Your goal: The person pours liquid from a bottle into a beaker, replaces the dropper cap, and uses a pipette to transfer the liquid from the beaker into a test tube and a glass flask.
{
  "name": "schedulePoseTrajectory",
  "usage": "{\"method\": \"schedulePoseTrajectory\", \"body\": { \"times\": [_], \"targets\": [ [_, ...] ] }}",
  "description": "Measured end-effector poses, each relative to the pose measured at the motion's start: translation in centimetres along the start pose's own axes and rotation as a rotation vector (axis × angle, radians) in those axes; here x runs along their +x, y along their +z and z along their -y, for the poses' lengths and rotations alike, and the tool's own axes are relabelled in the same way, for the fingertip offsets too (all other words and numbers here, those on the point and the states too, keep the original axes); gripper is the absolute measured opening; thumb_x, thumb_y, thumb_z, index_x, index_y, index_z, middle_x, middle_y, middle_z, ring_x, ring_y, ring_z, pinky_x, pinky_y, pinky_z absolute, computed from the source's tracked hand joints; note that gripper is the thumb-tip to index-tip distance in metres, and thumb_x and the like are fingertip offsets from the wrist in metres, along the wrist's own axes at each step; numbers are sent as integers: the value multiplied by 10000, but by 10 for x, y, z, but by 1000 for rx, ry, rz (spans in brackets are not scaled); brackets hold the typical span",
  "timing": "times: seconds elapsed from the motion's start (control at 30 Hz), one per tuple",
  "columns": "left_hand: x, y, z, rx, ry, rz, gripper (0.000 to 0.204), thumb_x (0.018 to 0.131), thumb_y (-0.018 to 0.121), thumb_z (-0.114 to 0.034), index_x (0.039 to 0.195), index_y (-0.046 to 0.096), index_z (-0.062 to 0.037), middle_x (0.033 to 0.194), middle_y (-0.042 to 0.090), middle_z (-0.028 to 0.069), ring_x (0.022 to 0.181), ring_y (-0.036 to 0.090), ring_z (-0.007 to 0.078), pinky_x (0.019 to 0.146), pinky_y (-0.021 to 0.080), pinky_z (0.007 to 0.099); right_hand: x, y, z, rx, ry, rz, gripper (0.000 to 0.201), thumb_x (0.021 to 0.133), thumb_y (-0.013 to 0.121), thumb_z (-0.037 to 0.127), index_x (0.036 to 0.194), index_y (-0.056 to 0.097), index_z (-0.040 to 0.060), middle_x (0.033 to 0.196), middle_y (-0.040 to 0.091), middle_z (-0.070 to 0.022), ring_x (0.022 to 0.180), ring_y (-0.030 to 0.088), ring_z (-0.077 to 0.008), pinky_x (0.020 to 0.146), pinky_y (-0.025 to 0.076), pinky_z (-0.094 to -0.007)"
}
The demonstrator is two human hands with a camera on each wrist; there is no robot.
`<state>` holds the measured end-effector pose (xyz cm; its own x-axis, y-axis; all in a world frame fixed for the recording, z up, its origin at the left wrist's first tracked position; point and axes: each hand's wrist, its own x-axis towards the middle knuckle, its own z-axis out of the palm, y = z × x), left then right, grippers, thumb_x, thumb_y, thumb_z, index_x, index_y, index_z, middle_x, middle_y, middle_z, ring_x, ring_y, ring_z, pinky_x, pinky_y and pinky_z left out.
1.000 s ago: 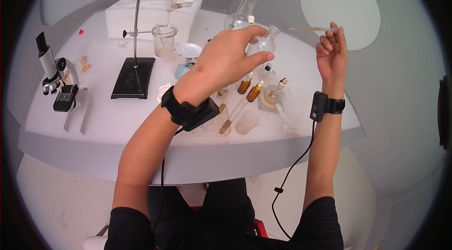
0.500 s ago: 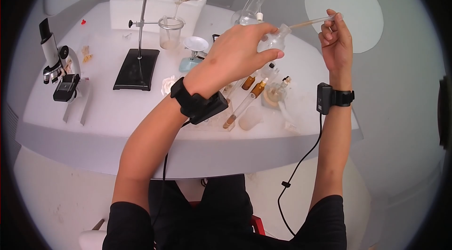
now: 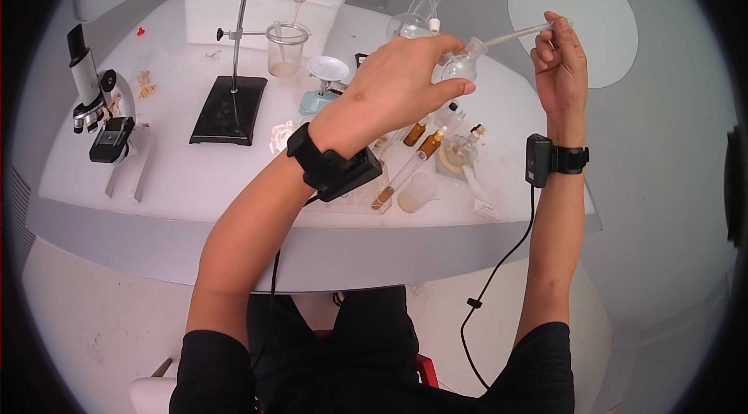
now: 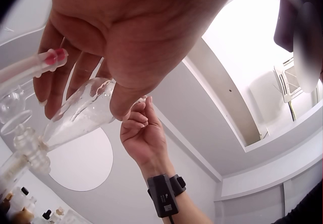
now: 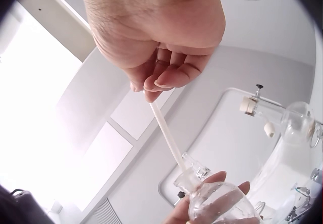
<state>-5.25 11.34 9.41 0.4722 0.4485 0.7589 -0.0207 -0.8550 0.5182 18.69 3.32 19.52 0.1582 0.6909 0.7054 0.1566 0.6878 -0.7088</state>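
My left hand (image 3: 393, 85) grips a clear round glass flask (image 3: 461, 68) by its body, thumb on one side and fingers on the other. A thin, pale tube (image 3: 516, 34) is pinched at its far end by my right hand (image 3: 559, 67), and slants down to the flask's mouth. In the right wrist view the tube (image 5: 167, 135) has its lower end in the neck of the flask (image 5: 222, 201), which has a short side arm. The left wrist view shows the flask (image 4: 83, 114) under my left palm, with my right hand (image 4: 145, 137) beyond it.
On the white table (image 3: 167, 172) are a microscope (image 3: 93, 98), a stand (image 3: 231, 110) holding a beaker (image 3: 286, 52), and a small scale (image 3: 323, 79). Brown dropper bottles (image 3: 430, 141), a test tube (image 3: 401, 180) and a beaker (image 3: 418, 193) lie below the flask.
The tube was apart from the flask; its lower end has moved to the flask's mouth. The flask, in my left hand, appears slightly further right in the head view.
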Motion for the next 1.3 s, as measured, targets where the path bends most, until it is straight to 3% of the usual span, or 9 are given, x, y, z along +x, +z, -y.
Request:
{"method": "schedulePoseTrajectory", "body": {
  "times": [0.47, 0.63, 0.83, 0.93, 1.0, 1.03, 1.13, 1.23, 1.3],
  "targets": [
    [1, -2, 7, -5, 41, -35, 570, 866, 729, -409, 1262, 639, -10, 1073, 713, 242, 734, 710, 290, 710, 547, 357, -8, -13, 0, 130, -75, -90, 337, 1024, 597, 289, 1177, 609, -11, 842, 628, -11, 637, 438, -72, 572, 347, -225],
    [6, 8, 13, 12, 50, -57, 563, 860, 728, -414, 1245, 652, -10, 1076, 710, 244, 864, 723, 326, 777, 554, 372, -61, -56, -55, 245, 22, -98, 347, 1055, 522, 333, 1141, 623, 13, 793, 595, -8, 599, 428, -74, 552, 342, -219],
    [15, 29, 18, 93, 12, -24, 588, 858, 738, -441, 1240, 653, -1, 1083, 711, 222, 957, 714, 321, 802, 559, 363, -126, -90, -149, 172, 323, 127, 362, 1010, 600, 340, 1092, 625, -11, 739, 588, -8, 533, 437, -66, 499, 339, -204],
    [11, 26, 11, 52, -16, -61, 523, 833, 738, -391, 1192, 688, -14, 965, 728, 214, 919, 716, 337, 821, 553, 409, -135, -84, -150, 71, 376, 227, 349, 986, 639, 315, 1073, 636, -23, 737, 599, -15, 521, 439, -62, 503, 348, -199],
    [14, 14, 7, 71, 27, 43, 476, 877, 708, -237, 1185, 642, 121, 1034, 705, 292, 980, 691, 425, 896, 543, 415, -139, -76, -148, 58, 422, 177, 345, 968, 659, 299, 1059, 649, -33, 731, 599, -22, 515, 443, -61, 511, 360, -194],
    [0, 14, 5, 23, 134, -49, 461, 867, 714, -241, 1163, 662, 109, 997, 712, 289, 932, 703, 424, 865, 554, 407, -142, -73, -148, 15, 432, 215, 343, 966, 659, 294, 1061, 651, -36, 732, 597, -25, 516, 444, -61, 514, 365, -193],
    [14, 9, 4, 110, -83, 161, 487, 864, 720, -268, 1184, 662, 94, 1012, 708, 296, 947, 709, 400, 861, 555, 402, -146, -68, -152, -46, 472, 282, 332, 964, 655, 275, 1069, 656, -40, 742, 597, -23, 525, 443, -64, 513, 362, -194],
    [-60, -26, -24, 83, -115, 132, 491, 865, 720, -270, 1187, 660, 95, 1014, 707, 298, 944, 710, 399, 858, 555, 401, -149, -64, -154, -59, 441, 301, 336, 968, 653, 277, 1100, 656, -33, 761, 605, -20, 544, 443, -66, 509, 339, -194],
    [-1, 4, 1, 67, -127, 100, 494, 866, 719, -273, 1190, 658, 96, 1016, 707, 299, 941, 711, 397, 856, 555, 399, -148, -64, -154, -56, 448, 317, 337, 970, 653, 279, 1106, 655, -30, 766, 608, -24, 546, 446, -68, 515, 343, -197]
  ]
}}
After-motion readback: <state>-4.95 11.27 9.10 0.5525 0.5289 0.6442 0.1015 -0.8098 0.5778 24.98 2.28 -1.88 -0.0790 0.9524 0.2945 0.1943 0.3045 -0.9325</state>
